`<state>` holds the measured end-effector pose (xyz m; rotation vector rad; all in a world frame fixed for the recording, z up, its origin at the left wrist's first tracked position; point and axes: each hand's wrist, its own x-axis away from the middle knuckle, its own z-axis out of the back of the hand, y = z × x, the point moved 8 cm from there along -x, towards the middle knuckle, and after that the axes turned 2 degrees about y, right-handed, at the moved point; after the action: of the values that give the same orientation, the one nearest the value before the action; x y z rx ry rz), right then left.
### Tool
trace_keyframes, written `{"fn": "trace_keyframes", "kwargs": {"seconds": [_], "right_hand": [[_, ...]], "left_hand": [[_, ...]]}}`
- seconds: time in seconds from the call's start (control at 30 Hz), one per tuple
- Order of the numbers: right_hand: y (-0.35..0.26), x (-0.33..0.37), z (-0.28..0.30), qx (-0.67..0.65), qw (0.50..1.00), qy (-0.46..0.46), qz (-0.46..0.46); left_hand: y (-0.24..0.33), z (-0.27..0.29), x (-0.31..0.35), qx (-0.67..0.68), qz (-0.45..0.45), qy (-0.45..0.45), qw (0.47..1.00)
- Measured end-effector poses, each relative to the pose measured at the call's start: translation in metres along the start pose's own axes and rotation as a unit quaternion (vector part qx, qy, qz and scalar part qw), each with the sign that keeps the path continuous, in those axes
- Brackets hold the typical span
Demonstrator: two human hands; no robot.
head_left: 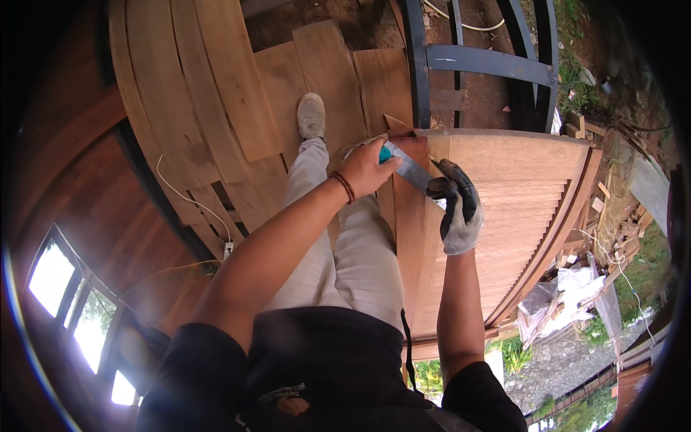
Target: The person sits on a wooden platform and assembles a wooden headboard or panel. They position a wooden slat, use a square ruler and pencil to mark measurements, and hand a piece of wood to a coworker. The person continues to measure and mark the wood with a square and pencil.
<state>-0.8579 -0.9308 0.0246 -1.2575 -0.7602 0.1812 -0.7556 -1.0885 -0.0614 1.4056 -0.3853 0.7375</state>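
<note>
My bare left hand [366,171], with a beaded bracelet on its wrist, is closed on the teal stock of a try square [412,171]. The square's flat metal blade slants across the edge of a louvered wooden door panel [504,194]. In a grey and black work glove, my right hand [461,209] is curled by the blade's far end. A thin, greenish, pencil-like stick [435,163] shows at its fingertips, and most of it is hidden. The panel's reddish-brown side board [414,237] runs beside my right leg.
Wooden planks [194,86] cover the floor around my shoe [311,115]. A dark metal frame [489,63] stands beyond the panel. A white cable [188,198] with a socket lies at left. Wood scraps and plastic sheeting [568,295] litter the lower ground at right.
</note>
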Motion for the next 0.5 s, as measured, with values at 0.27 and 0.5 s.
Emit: {"fn": "trace_keyframes", "kwargs": {"seconds": [0.27,0.5], "right_hand": [[-0.019,-0.027,-0.019,0.209,0.969,-0.100,0.090],[-0.013,-0.030,-0.032,0.262,0.951,-0.090,0.136]], "left_hand": [[-0.001,-0.001,-0.001,0.009,-0.002,0.007,1.000],[0.014,0.002,0.002,0.052,-0.022,0.016,0.998]]}}
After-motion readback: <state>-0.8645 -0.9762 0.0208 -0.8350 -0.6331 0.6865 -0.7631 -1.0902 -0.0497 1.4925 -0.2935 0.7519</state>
